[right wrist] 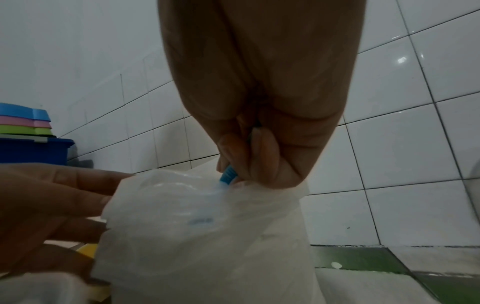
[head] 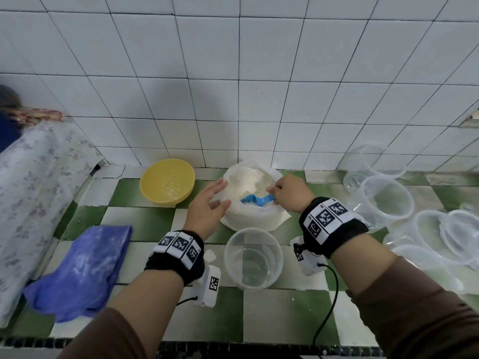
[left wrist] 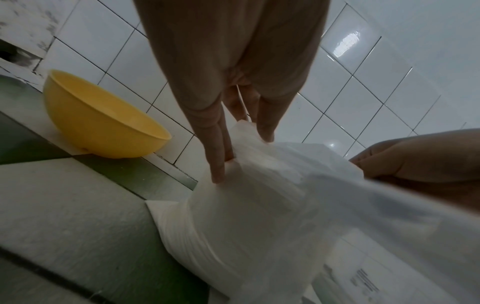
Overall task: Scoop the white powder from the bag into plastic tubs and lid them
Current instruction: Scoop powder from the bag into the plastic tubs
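Note:
A clear plastic bag point(head: 248, 216) of white powder point(head: 248, 180) stands open on the green-and-white tiled counter point(head: 145, 221). My left hand point(head: 207, 203) rests with straight fingers point(left wrist: 218, 164) against the bag's point(left wrist: 259, 205) left side. My right hand point(head: 290, 195) grips the handle of a blue scoop point(head: 256, 199) whose bowl lies inside the bag on the powder. In the right wrist view the curled fingers point(right wrist: 259, 156) pinch the blue handle point(right wrist: 228, 175) at the bag's point(right wrist: 207, 236) rim. An empty clear tub point(head: 252, 257) stands just in front of the bag.
A yellow bowl point(head: 167, 181) sits left of the bag by the tiled wall. A blue cloth point(head: 80, 270) lies at the front left. Several clear tubs and lids point(head: 414, 216) crowd the right side. Stacked coloured boxes point(right wrist: 28, 131) show far left in the right wrist view.

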